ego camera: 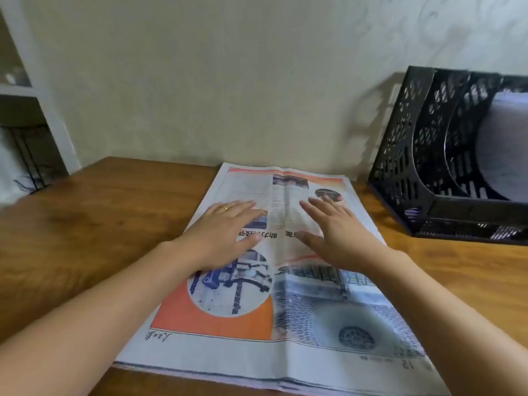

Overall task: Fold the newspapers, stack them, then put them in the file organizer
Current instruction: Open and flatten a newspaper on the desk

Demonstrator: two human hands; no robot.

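So the big printed orange-and-blue newspaper (274,281) is laid flat on the brown wooden table (94,212). Left hand (225,232) and right hand (337,232) are spread flat on it, nothing gripped. The black perforated plastic file organizer (423,155) is parked at 2 o'clock.

Newspaper (285,324): "12" near corner, "助力" headline.

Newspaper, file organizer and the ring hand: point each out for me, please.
newspaper (257,350): head view, on its white near margin.
file organizer (400,155): head view, on its perforated left wall.
left hand (225,235): head view, on the back of the hand.
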